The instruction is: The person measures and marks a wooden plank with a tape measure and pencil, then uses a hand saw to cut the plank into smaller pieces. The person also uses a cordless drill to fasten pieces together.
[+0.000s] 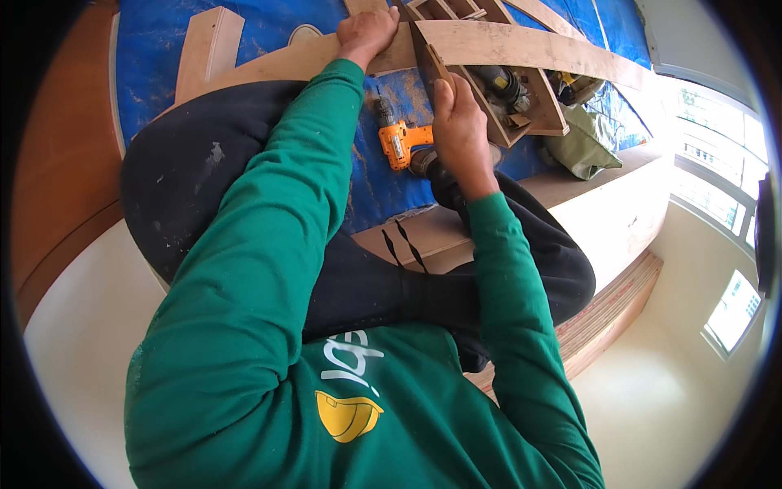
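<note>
A long pale wooden plank (pixel 521 42) runs across the far side in front of my knees. My left hand (pixel 368 34) is closed over it, its fingers curled at the far edge. My right hand (pixel 463 130) is wrapped round the wooden handle of a handsaw (pixel 427 59). The saw's dark blade stands on edge across the plank, just right of my left hand. How deep the teeth sit in the wood cannot be seen. Between my forearms an orange cordless drill (pixel 397 145) lies on the blue tarp (pixel 381 200).
An open wooden toolbox (pixel 554 114) holding power tools stands right of the saw. Beside it lies a green cloth bag (pixel 582 143). A boxed wooden piece (pixel 210 50) is at the far left. Stacked plywood sheets (pixel 611 297) lie right of my leg.
</note>
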The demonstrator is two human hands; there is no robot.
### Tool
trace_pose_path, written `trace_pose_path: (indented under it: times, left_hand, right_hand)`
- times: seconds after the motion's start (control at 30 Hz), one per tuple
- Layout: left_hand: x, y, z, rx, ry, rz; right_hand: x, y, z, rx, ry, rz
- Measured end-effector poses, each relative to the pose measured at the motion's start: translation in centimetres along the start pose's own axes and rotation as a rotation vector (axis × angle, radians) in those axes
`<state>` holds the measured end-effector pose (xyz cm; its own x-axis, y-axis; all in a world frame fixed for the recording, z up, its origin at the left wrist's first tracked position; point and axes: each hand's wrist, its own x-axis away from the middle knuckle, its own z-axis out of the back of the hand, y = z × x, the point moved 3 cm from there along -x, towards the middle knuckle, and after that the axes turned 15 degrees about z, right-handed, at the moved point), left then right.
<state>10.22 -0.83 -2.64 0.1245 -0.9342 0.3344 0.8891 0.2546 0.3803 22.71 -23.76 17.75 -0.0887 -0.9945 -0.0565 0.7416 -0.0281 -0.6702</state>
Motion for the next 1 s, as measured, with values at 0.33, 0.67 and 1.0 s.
trace_pose_path:
  times: [0.33, 0.67, 1.0]
  left_hand:
    - [0.4, 0.7, -0.3, 0.083, 0.001, 0.032]
    - [1.4, 0.7, 1.2, 0.054, -0.019, -0.035]
    - [0.6, 0.0, 0.1, 0.004, 0.061, -0.060]
  right_hand:
    - [18.7, -8.9, 13.9, -0.081, -0.070, -0.249]
    - [2.0, -0.5, 1.7, -0.052, -0.016, -0.036]
    - [14.5, -6.7, 11.1, -0.077, -0.084, -0.186]
